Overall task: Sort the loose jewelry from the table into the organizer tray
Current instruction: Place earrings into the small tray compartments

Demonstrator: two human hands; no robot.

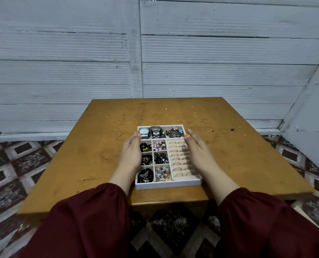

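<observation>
Tray (168, 184) sits on the desk (80, 155), right between the two hands, and it's loaded. The left hand (131, 150) lies along its left wall, fingers (134, 139) straight and together, gripping nothing. The right hand (196, 148) mirrors it along the right wall, fingers (190, 136) straight too. Just past the left fingertips, two watches (143, 130) fill the far row. Rings (181, 157) stand in slotted rows just inside the right fingers. Beads (160, 145) and tangled chains (162, 174) fill the small compartments beside the left palm.
</observation>
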